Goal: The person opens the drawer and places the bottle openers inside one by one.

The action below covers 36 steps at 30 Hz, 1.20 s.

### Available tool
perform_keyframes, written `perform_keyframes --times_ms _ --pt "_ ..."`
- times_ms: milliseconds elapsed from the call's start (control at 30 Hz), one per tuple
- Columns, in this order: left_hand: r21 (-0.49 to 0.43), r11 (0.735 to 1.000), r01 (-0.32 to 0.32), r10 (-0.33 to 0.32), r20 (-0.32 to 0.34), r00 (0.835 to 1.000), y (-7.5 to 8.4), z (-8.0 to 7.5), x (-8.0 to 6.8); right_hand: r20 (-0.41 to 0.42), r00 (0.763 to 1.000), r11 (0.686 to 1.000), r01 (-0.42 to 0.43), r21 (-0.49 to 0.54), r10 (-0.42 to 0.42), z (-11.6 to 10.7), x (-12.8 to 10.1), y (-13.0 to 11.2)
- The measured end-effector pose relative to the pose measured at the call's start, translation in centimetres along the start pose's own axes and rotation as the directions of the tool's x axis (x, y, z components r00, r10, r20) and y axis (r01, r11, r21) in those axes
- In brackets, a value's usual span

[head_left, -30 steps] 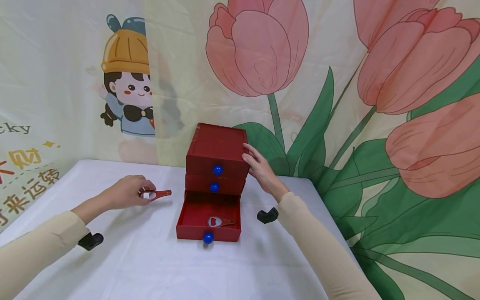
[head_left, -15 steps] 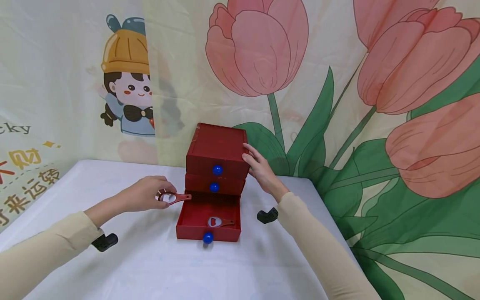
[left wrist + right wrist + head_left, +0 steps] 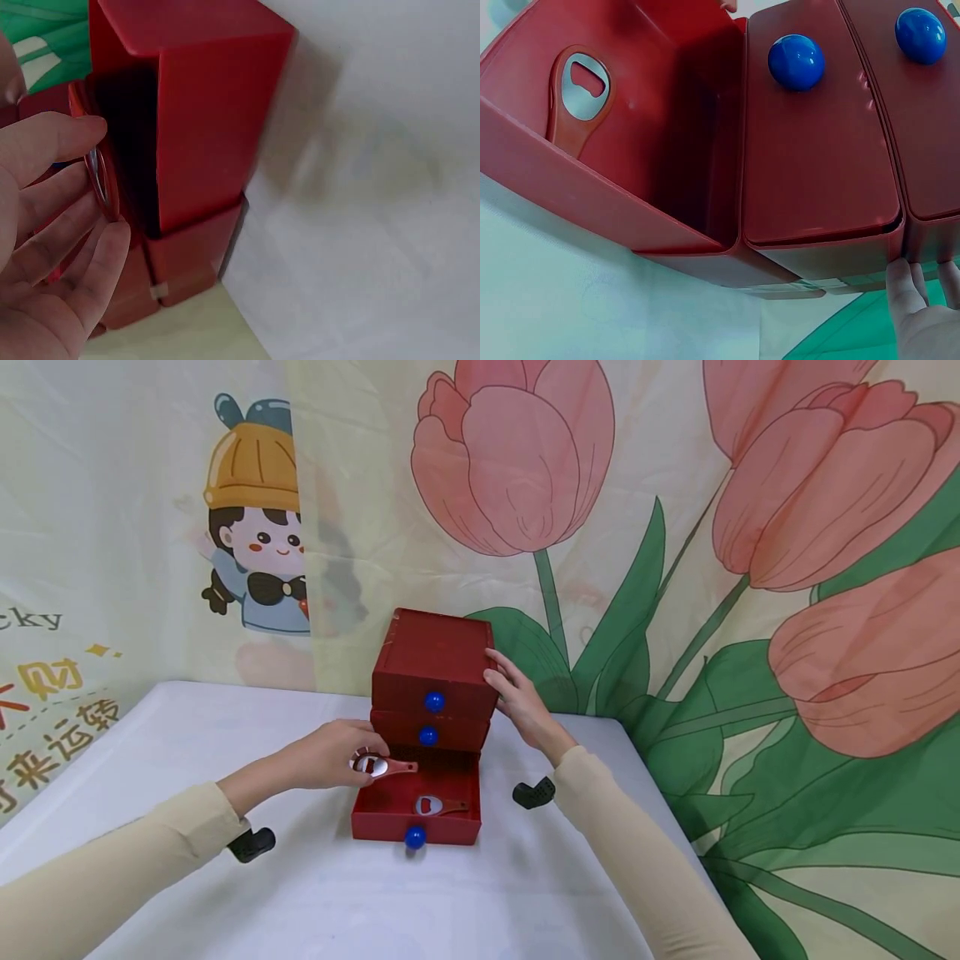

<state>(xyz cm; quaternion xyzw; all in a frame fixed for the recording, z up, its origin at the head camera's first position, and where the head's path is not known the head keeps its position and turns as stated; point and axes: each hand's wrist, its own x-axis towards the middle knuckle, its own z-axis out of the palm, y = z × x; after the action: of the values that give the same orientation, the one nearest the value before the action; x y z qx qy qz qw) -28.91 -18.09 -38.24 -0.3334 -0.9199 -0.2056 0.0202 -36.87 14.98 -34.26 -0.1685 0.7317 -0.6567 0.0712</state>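
Observation:
A small red chest of three drawers (image 3: 435, 664) with blue knobs stands on the white table. Its bottom drawer (image 3: 375, 822) is pulled out, and a red bottle opener (image 3: 438, 806) (image 3: 581, 94) lies inside it. My left hand (image 3: 337, 756) pinches a second red bottle opener (image 3: 382, 766) (image 3: 101, 180) by its metal head, over the open drawer's left rear corner. My right hand (image 3: 517, 697) rests with straight fingers against the chest's upper right side, its fingertips (image 3: 919, 289) showing in the right wrist view.
The white table (image 3: 225, 735) runs to a printed fabric backdrop behind the chest. Black wrist-camera mounts (image 3: 534, 793) (image 3: 251, 845) show under both beige sleeves. The table's right edge lies just beyond my right forearm.
My left hand carried the second bottle opener rightward from the table left of the chest to above the open bottom drawer. The right hand stayed on the chest.

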Motion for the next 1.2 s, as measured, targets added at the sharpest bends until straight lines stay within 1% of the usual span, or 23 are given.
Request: perform_keyframes --times_ms 167,300,400,633,833,1000,1200 --pt "0.015 0.999 -0.042 0.041 0.017 0.999 0.8 1.0 0.7 0.002 1.000 1.000 0.006 0.000 -0.006 0.1 -0.1 -0.1" --pt "0.021 0.999 -0.041 0.040 0.021 0.999 1.1 1.8 1.1 0.004 1.000 1.000 0.008 -0.002 -0.008 0.2 -0.1 -0.1" --pt "0.023 0.999 -0.036 0.035 0.024 0.999 1.2 2.3 1.3 0.008 1.000 1.000 0.007 -0.012 -0.007 0.3 0.0 -0.1" --pt "0.035 0.998 -0.052 0.051 0.037 0.998 1.4 3.2 1.5 0.011 1.000 1.000 0.011 -0.019 -0.011 0.3 0.0 -0.2" --pt "0.056 0.998 -0.038 0.035 0.061 0.998 1.4 3.6 1.7 0.009 1.000 1.000 0.009 -0.011 -0.009 0.2 -0.1 0.0" --pt "0.071 0.997 -0.039 0.035 0.063 0.997 1.3 4.0 1.8 -0.001 1.000 1.000 0.009 -0.011 -0.009 0.1 -0.1 0.1" --pt "0.128 0.990 -0.064 0.057 0.062 0.996 1.2 4.6 1.8 -0.003 1.000 1.000 0.016 -0.018 -0.016 0.1 -0.1 0.2"
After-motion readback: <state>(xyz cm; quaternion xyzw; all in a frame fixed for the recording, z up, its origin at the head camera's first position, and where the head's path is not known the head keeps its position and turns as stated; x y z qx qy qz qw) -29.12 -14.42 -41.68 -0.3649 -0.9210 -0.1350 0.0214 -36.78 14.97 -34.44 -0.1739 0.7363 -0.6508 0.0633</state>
